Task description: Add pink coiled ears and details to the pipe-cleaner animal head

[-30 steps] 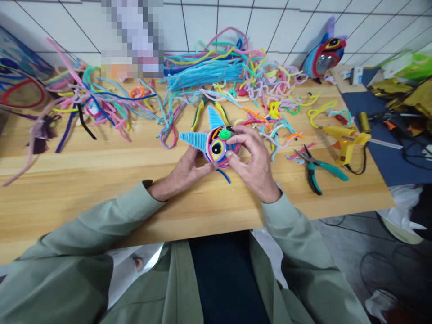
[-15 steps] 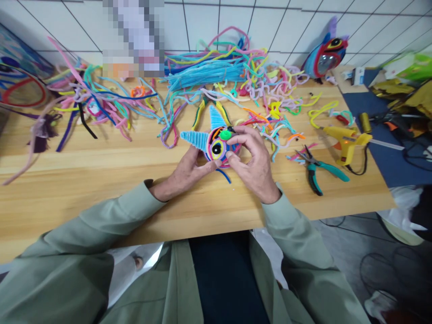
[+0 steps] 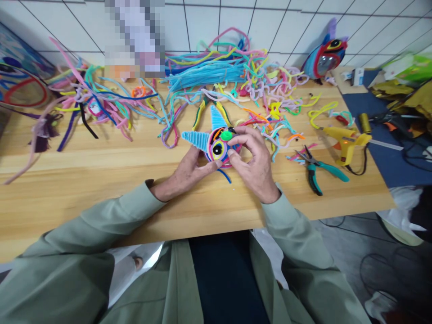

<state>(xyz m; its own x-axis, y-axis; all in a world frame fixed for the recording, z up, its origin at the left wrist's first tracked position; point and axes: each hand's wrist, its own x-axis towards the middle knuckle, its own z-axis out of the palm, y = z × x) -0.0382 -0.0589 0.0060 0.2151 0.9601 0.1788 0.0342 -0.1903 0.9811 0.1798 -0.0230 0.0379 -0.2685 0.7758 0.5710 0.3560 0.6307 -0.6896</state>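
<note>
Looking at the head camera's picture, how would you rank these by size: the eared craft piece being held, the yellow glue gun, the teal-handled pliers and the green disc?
Largest to smallest:
1. Eared craft piece, though partly covered
2. Yellow glue gun and teal-handled pliers, too alike to rank
3. Green disc

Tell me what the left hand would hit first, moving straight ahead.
The left hand touches the round, multicoloured, fuzzy head with ridged blue ears, so that probably comes first; depth beyond is unclear.

Left grip (image 3: 189, 171), right grip (image 3: 254, 164): both holding blue-eared figure (image 3: 216, 144).
</note>
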